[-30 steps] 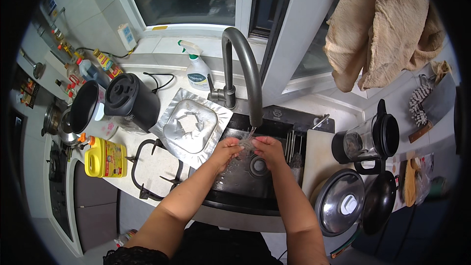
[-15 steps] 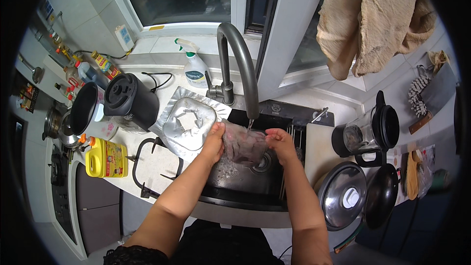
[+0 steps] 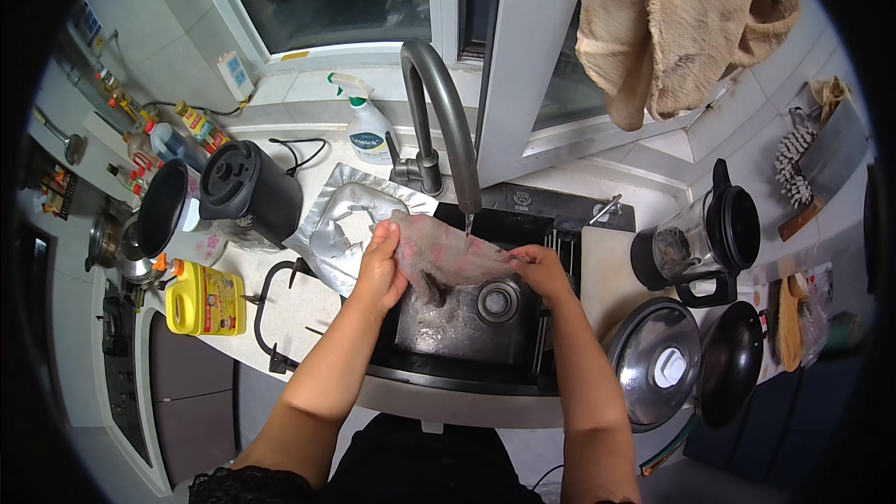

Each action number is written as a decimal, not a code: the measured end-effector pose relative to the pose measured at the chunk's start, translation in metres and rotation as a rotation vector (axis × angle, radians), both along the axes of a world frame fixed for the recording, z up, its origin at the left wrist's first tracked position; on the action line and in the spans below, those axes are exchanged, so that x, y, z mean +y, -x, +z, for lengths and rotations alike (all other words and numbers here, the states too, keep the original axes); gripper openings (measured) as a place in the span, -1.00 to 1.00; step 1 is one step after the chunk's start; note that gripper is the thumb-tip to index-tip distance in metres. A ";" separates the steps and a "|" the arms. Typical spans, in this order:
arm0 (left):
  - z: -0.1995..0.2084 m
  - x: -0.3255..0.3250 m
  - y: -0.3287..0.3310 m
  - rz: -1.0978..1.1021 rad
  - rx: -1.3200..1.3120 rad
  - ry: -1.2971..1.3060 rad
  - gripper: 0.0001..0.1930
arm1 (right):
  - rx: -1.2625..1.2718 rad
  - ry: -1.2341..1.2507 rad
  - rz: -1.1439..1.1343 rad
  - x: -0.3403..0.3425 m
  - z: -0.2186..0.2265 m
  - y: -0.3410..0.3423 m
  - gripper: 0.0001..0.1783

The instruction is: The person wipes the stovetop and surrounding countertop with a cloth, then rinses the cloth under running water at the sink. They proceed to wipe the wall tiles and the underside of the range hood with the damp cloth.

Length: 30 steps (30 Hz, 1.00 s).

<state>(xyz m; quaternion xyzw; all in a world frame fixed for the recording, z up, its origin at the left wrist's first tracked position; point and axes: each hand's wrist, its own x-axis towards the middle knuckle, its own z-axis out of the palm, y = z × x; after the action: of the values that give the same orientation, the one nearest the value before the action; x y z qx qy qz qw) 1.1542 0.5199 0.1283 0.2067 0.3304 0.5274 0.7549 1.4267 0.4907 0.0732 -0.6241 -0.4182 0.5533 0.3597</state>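
And there, on my side of the sink, I've got a black garment, dark all over, its folds too dim for me to make out! Swing to the sink's lower left and here's the left sleeve, also black, finishing in a frilly, lacy-looking edge, the left forearm bare beyond it; below the sink's right end, the right forearm shows bare too.

Tan cloth, top beyond view.
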 end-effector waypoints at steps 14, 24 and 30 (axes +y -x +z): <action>-0.005 -0.061 0.054 0.212 0.031 0.024 -0.66 | 0.238 0.074 0.066 0.044 -0.011 0.038 -0.85; -0.076 -0.008 -0.018 0.100 0.038 0.136 -0.80 | 0.219 0.038 -0.265 0.004 -0.011 -0.044 -0.82; -0.085 0.016 -0.060 -0.077 0.039 0.070 -0.83 | 0.224 0.152 -0.508 -0.013 -0.005 -0.070 -0.77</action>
<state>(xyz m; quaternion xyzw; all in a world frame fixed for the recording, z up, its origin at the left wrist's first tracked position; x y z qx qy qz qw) 1.2140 0.5360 0.0437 0.2027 0.3550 0.4818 0.7751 1.4970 0.4779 0.0684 -0.6693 -0.1634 0.5406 0.4828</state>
